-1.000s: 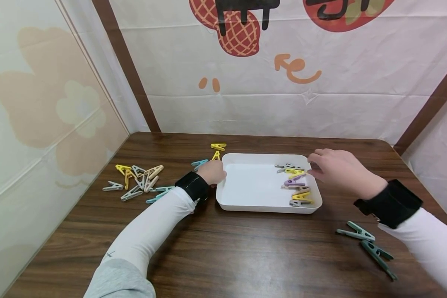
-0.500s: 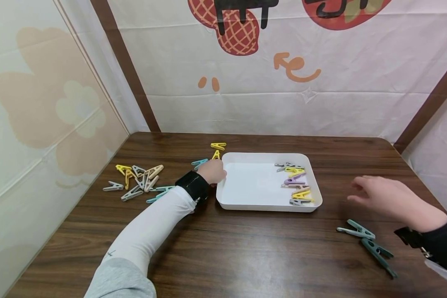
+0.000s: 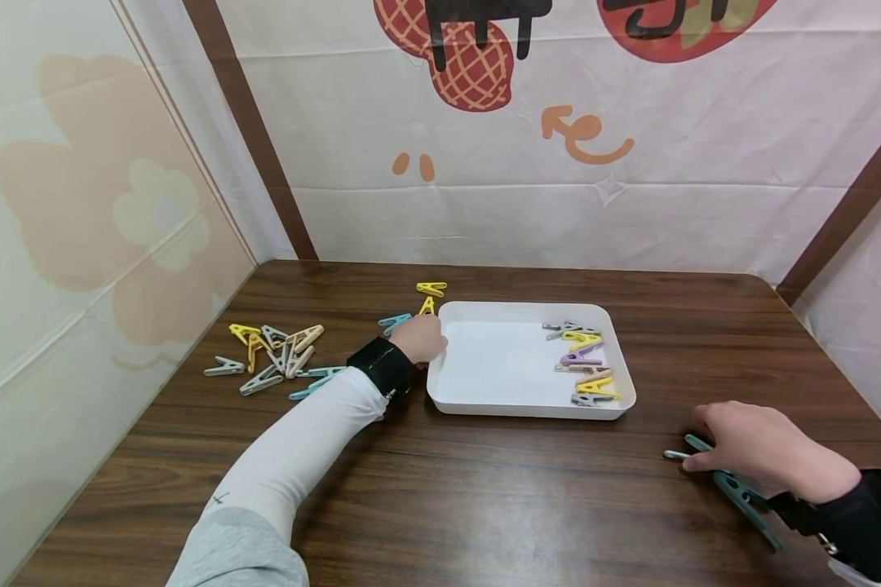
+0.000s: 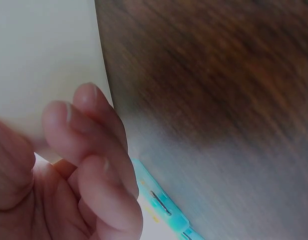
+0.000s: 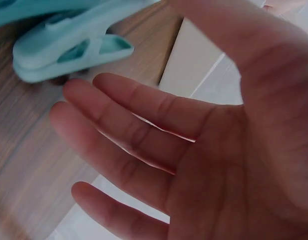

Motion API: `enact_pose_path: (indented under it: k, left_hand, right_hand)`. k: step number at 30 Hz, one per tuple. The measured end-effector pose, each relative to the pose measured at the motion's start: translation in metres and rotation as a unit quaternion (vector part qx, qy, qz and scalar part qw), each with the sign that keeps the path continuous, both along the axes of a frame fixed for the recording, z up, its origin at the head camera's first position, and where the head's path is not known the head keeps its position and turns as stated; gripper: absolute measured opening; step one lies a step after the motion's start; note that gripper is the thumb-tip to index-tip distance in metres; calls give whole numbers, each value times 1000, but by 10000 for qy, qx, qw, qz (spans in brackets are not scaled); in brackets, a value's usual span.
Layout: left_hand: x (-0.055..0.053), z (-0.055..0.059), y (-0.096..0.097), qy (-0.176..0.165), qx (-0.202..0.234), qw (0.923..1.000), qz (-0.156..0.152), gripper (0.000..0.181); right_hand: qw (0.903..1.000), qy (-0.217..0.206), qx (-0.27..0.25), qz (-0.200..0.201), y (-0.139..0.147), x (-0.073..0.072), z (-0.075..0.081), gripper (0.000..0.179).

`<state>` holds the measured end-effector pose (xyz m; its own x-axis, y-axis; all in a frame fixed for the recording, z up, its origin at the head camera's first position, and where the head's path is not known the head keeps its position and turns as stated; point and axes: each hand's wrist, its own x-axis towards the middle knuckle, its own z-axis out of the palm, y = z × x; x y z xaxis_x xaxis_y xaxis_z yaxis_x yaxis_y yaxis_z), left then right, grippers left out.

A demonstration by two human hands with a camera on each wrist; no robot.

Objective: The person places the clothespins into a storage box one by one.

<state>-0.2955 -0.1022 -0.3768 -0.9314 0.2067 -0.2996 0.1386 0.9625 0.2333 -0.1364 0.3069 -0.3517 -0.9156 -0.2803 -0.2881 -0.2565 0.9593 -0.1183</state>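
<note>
My left hand (image 3: 422, 337) sits at the left rim of the white tray (image 3: 514, 405). In the left wrist view its curled fingers (image 4: 94, 145) and thumb seem to pinch the tray's rim (image 4: 44, 50), with a teal clip (image 4: 161, 200) on the table just beside them. My right hand (image 3: 705, 447) lies on the table at the near right, fingers extended over a grey-green clip (image 3: 675, 455). The right wrist view shows the palm open (image 5: 94, 115), with that clip (image 5: 69, 47) just past the fingertips. A second grey-green clip (image 3: 741, 499) pokes out beside the wrist.
Several clips in grey, yellow and purple lie along the tray's right side (image 3: 583, 363). A loose pile of clips (image 3: 279, 355) lies at the left of the wooden table. Two yellow clips (image 3: 431, 288) lie behind the tray's left corner. Cloth walls enclose the table.
My right hand has pulled back from the tray's right rim, toward me and to the right, down onto the grey-green clips. The left hand and tray have not moved.
</note>
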Motion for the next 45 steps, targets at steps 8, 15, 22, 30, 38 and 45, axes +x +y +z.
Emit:
enact_pose_path:
  k: [8,15,22,30,38,45]
  left_hand:
    - [0,-6,-1,18,-9,10000,18,23]
    - [0,-5,-1,-9,-4,10000,59,23]
    - [1,-6,-6,-61,8,9999,107,23]
    - [1,-1,-7,-54,51,9999,127,23]
    - [-1,0,-3,-58,12,10000,23,23]
    - [-1,0,-1,-44,-63,10000,-54,24]
  right_hand:
    - [9999,-41,45,137,-7,-4,-2,28]
    - [9995,70,181,261,-10,-8,-1,28]
    - [9964,694,78,490,-20,-17,12,29]
    - [9789,1836,-199,876,-42,-34,48,28]
    - [9708,2060,-470,1136,-70,-55,67,27]
    - [9735,1869,-432,1245,-89,-71,69,33]
